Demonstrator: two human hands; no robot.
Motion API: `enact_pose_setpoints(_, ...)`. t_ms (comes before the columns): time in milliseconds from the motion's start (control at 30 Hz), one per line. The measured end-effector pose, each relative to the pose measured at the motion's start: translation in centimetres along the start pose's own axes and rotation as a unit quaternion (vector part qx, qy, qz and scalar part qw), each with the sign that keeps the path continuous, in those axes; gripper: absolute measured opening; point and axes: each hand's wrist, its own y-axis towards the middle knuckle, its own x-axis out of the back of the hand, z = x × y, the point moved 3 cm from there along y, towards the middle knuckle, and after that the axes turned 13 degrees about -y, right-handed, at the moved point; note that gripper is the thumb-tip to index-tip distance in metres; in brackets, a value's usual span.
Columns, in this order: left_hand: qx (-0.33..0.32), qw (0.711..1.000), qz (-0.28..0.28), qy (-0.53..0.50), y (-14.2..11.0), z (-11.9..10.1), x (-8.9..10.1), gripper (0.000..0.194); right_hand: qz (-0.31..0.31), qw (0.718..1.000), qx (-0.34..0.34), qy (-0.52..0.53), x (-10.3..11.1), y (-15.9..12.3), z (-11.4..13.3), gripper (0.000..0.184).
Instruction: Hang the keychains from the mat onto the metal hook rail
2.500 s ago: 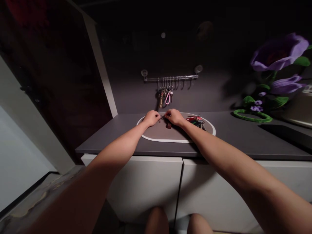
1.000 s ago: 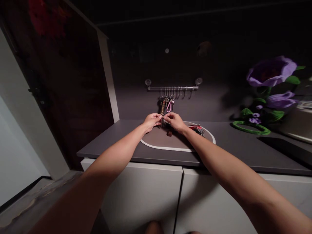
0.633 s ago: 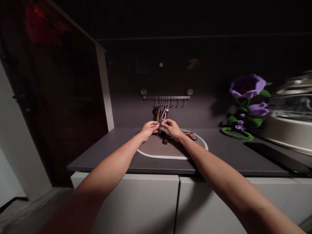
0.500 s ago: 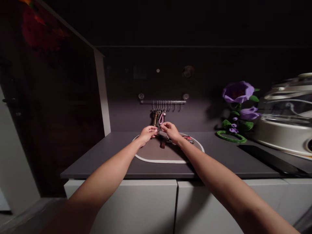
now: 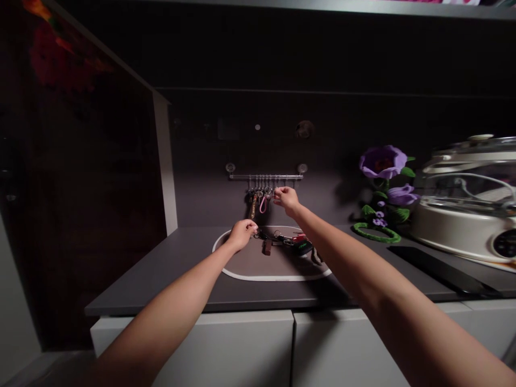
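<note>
My right hand (image 5: pixel 287 198) is raised to the hooks of a clear hanging rail (image 5: pixel 266 177) on the back wall. Its fingertips are pinched together around something small and shiny that I cannot make out. Left of it hang several key rings, among them a pink loop strap (image 5: pixel 263 204) and a brown patterned strap (image 5: pixel 253 206). Lower down, over the far left part of an oval brown mat (image 5: pixel 250 266), my left hand (image 5: pixel 243 234) is closed in a pinch. What it holds, if anything, is too small to tell. A brown fob (image 5: pixel 267 247) and a black case (image 5: pixel 302 247) lie on the mat.
Red items (image 5: pixel 299 237) and metal rings lie toward the mat's back right. Purple felt flowers (image 5: pixel 382 161) stand on the right of the counter (image 5: pixel 161 269), beside a cream appliance with a clear cover (image 5: pixel 455 220). A flat black slab (image 5: pixel 439 269) lies before them.
My hands have moved apart. The right one has risen to the rail's hooks, while the left has stayed low over the mat. The view has tilted up slightly.
</note>
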Motion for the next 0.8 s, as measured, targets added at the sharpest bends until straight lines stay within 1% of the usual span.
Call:
enact_pose_setpoints(100,-0.020,0.999,0.010,0.039,-0.1,-0.2,-0.1,0.016,-0.018,1.000,-0.014,0.000,-0.3,0.8,0.4,0.011)
enact_pose_setpoints(233,-0.039,0.997,0.021,0.063,0.0,-0.1,-0.1,0.017,-0.032,0.999,-0.021,0.010,-0.9,1.6,0.6,0.012)
enact_pose_setpoints(467,-0.044,0.995,0.033,0.080,0.1,-0.1,0.0,0.017,-0.038,0.997,-0.058,0.017,-1.8,2.8,-0.1,0.011)
enact_pose_setpoints(567,-0.041,0.995,0.031,0.083,0.1,-0.2,0.0,0.017,-0.045,0.996,-0.069,0.028,-2.0,2.9,-0.5,0.009)
enact_pose_setpoints(700,-0.043,0.995,0.028,0.082,0.1,-0.1,0.0,0.016,-0.050,0.995,-0.077,0.049,-1.9,2.6,-1.0,0.012)
enact_pose_setpoints(800,-0.042,0.995,0.025,0.085,0.2,0.0,0.0,0.016,-0.046,0.995,-0.078,0.036,-1.9,2.4,-1.5,0.016)
